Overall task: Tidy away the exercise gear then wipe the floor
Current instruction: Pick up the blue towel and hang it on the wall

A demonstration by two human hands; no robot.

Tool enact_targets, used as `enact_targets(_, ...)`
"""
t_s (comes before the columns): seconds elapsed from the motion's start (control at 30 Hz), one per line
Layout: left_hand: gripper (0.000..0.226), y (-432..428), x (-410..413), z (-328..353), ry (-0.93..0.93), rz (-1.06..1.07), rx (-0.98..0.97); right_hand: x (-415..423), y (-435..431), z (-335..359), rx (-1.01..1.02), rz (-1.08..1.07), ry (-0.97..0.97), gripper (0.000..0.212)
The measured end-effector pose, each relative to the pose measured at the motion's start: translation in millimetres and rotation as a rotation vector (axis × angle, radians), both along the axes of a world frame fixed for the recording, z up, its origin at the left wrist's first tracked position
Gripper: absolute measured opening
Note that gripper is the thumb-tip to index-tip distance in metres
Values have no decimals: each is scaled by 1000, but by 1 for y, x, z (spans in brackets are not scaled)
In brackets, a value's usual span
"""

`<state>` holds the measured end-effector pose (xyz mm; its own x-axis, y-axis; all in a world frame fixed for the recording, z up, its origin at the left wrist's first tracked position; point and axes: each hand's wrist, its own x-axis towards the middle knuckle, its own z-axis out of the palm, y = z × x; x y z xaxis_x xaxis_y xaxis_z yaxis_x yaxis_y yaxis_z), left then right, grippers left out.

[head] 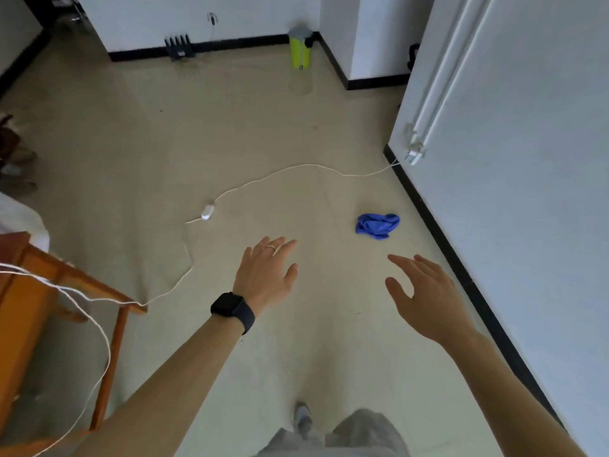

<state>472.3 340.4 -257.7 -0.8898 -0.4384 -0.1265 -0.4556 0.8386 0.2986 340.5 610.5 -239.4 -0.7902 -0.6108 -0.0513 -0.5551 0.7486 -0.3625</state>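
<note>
Head view. Both arms reach forward over the pale floor (158,140). The left hand (267,275) has its grip wide, fingers spread, holding nothing; there is a dark watch (233,311) on the wrist and a ring (270,248) on one finger. The right hand (425,298) has its grip wide too, fingers loosely fanned, empty. A blue cloth (377,225) lies crumpled on the floor, ahead of the right hand and apart from it, near the right wall (527,192). A white cable (296,168) trails across the floor to the wooden counter (29,301) at left. A yellow-green bin (300,49) stands by the far wall.

Left hand (267,275) and right hand (425,291) outstretched, fingers spread, empty
</note>
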Motion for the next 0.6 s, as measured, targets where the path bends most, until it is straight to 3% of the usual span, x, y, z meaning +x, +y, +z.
enact_targets(0.6, 52, -191, -435, -35, -142, -256, -32, -346, -175, -54, 115, -169, -165, 48)
